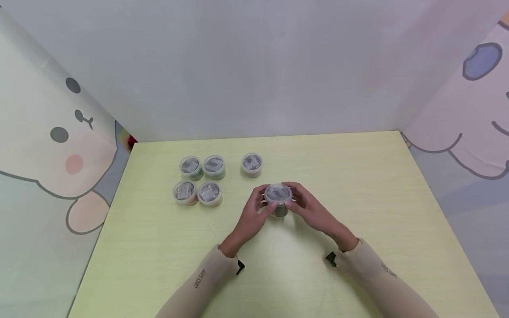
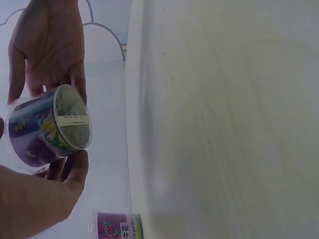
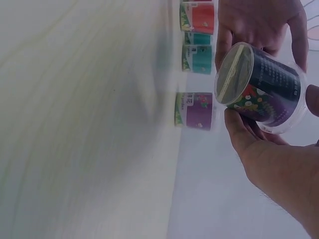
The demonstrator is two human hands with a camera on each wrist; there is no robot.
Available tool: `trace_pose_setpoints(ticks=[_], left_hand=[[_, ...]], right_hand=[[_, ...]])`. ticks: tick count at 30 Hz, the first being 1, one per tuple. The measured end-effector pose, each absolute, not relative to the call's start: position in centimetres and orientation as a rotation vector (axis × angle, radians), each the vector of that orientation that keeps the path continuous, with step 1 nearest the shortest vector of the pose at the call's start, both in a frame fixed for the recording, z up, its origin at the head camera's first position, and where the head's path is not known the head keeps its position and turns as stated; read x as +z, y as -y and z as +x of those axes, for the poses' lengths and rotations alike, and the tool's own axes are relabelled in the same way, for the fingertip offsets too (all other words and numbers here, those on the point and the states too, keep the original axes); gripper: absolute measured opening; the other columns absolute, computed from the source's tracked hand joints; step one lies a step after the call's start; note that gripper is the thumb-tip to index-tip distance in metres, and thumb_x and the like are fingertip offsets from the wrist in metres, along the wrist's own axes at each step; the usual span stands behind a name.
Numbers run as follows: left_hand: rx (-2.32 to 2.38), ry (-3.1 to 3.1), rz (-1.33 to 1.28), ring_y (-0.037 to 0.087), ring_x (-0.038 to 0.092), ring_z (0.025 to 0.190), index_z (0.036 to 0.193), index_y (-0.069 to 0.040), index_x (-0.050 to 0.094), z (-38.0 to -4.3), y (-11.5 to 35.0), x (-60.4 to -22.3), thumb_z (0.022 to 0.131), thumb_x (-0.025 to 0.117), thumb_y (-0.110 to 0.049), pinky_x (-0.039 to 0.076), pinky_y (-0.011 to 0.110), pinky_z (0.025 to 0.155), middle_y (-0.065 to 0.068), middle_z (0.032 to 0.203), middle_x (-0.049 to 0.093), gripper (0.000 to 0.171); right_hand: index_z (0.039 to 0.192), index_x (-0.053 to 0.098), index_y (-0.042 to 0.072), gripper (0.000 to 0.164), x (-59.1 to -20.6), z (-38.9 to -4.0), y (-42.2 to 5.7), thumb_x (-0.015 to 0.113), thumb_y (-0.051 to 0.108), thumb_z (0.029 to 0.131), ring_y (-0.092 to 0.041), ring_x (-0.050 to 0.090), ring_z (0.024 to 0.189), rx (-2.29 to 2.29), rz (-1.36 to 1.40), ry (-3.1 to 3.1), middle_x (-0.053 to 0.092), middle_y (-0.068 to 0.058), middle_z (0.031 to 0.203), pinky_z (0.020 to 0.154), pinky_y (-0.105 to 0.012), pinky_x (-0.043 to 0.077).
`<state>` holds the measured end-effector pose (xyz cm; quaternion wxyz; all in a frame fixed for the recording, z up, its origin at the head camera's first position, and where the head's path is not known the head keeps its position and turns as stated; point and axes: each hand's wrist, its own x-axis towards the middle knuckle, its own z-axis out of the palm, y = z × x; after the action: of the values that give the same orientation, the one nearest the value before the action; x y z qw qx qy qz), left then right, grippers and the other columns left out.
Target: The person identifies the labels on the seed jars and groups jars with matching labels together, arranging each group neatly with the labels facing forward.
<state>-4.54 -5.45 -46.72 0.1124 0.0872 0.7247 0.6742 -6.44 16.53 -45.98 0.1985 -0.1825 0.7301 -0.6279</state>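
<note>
Between both hands is a lidded plastic cup point(image 1: 279, 194) with a dark purple, flower-printed label. My left hand point(image 1: 251, 217) grips its left side, thumb toward me and fingers around the far side. From the right, my right hand point(image 1: 314, 213) grips the same cup in a matching way. In the left wrist view, the clear base of the cup point(image 2: 75, 122) shows a pale strip across it and is held off the table. The right wrist view shows the printed side of the cup point(image 3: 266, 89) with lines of small text.
Several similar lidded cups stand on the pale yellow table point(image 1: 358, 176). One cup point(image 1: 252, 164) is alone behind the hands; a cluster to the left includes a front cup point(image 1: 210, 193) and a back cup point(image 1: 191, 167). A plain wall point(image 1: 270, 79) rises behind the table.
</note>
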Motion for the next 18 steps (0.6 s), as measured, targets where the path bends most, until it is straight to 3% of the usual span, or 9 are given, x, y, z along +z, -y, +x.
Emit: trace_pose_setpoints(ticks=[9, 18], left_hand=[[2.018, -2.217, 0.23, 0.035, 0.058, 0.127, 0.149, 0.0, 0.042, -4.2, 5.4, -46.8, 0.104, 0.067, -0.012, 0.048, 0.054, 0.11, 0.021, 0.143, 0.054, 0.054], [1.997, -2.255, 0.168, 0.033, 0.055, 0.128, 0.146, -0.003, 0.043, -3.9, 4.9, -47.1, 0.104, 0.068, -0.019, 0.047, 0.056, 0.11, 0.017, 0.143, 0.054, 0.052]], right_hand=[[0.158, 0.038, -0.002, 0.055, -45.8, -6.1, -15.8, 0.061, 0.006, 0.108, -0.045, 0.051, 0.141, -1.794, -0.492, -2.133, 0.049, -0.026, 0.154, 0.109, -0.033, 0.052], [0.153, 0.043, -0.004, 0.051, -45.7, -5.9, -15.0, 0.062, 0.004, 0.106, -0.043, 0.053, 0.139, -1.797, -0.401, -2.163, 0.053, -0.025, 0.149, 0.106, -0.029, 0.053]])
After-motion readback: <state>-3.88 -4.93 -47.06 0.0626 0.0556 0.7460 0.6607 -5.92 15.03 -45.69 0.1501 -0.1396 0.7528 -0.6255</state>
